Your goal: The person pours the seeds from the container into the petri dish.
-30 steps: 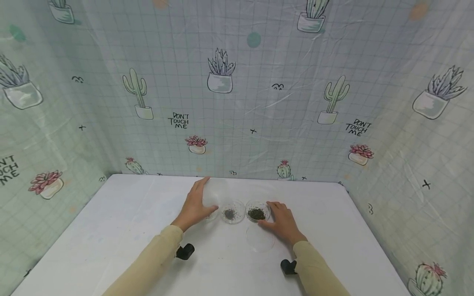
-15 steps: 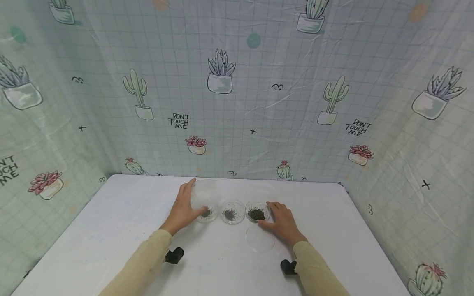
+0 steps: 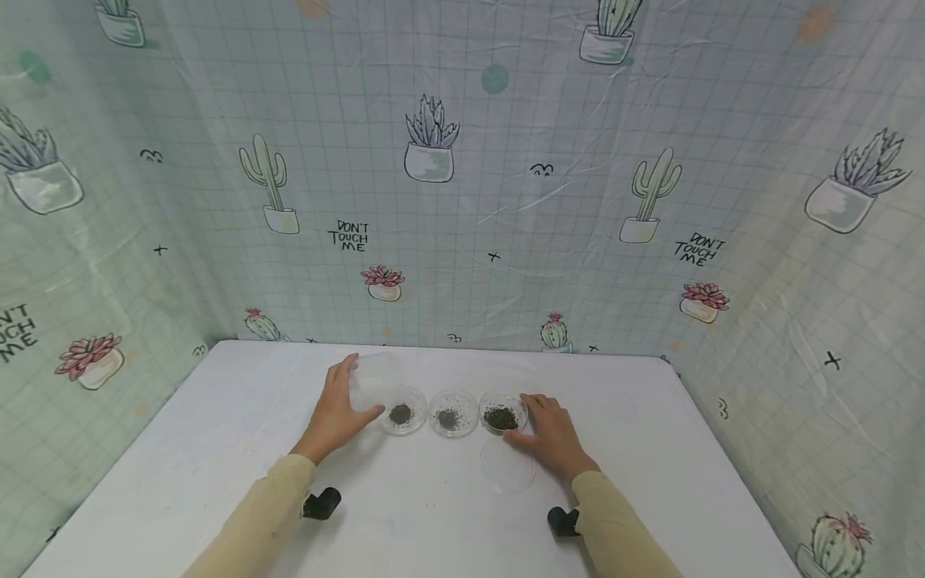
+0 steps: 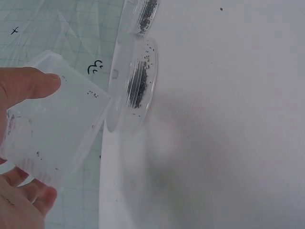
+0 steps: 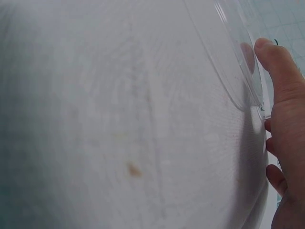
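Note:
My left hand (image 3: 334, 409) grips a translucent square plastic box (image 4: 62, 124), thumb on one side and fingers on the other. A few dark specks cling to the box, which is held tilted and appears only faintly in the head view. Beside it, the left petri dish (image 3: 415, 425) holds a small heap of dark green flakes (image 3: 400, 414). The middle petri dish (image 3: 466, 427) has greyish crumbs (image 3: 448, 418). My right hand (image 3: 555, 437) holds the right petri dish (image 3: 503, 398) at its rim, between thumb and fingers; dark green flakes (image 3: 500, 417) lie inside.
A clear round lid (image 3: 508, 488) lies flat on the white table (image 3: 426, 530), in front of the right dish. The three dishes stand in a row. A cactus-printed cloth (image 3: 462, 217) hangs behind and at both sides.
My left hand has moved left with the translucent box, away from the left dish, and more of that dish and its flakes shows. My right hand has stayed at the right dish.

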A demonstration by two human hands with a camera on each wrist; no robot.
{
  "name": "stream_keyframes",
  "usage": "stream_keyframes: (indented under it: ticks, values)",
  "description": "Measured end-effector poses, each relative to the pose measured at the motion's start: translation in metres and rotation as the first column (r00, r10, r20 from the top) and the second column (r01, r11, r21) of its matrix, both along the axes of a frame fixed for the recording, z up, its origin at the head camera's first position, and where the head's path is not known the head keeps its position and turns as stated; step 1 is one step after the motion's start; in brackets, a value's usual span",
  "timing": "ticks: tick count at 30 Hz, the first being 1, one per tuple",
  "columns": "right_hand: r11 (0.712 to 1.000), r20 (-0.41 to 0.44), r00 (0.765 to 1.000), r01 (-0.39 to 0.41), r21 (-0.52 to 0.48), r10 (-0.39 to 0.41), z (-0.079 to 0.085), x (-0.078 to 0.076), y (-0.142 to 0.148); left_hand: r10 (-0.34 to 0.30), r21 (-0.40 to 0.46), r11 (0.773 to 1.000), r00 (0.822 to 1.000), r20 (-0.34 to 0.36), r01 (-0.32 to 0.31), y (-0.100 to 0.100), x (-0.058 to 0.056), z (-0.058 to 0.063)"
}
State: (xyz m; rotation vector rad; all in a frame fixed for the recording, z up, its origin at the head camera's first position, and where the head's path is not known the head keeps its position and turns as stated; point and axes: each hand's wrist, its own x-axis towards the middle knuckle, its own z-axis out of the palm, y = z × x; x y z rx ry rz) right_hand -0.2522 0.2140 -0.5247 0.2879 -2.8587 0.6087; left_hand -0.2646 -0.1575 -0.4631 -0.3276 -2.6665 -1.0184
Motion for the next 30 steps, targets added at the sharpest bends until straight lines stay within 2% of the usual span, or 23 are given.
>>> stream_keyframes:
  ticks: [20, 30]
  values:
    - [1.000, 0.002, 1.000, -0.003, 0.021, 0.003, 0.000, -0.001, 0.000, 0.093, 0.002, 0.996, 0.994, 0.056, -0.094, -0.029, 0.003, -0.006]
    - [1.000, 0.006, 1.000, -0.009, 0.008, 0.009, 0.003, 0.000, -0.001, 0.082, 0.007, 0.997, 0.993, 0.085, -0.083, -0.038, 0.004, -0.014]
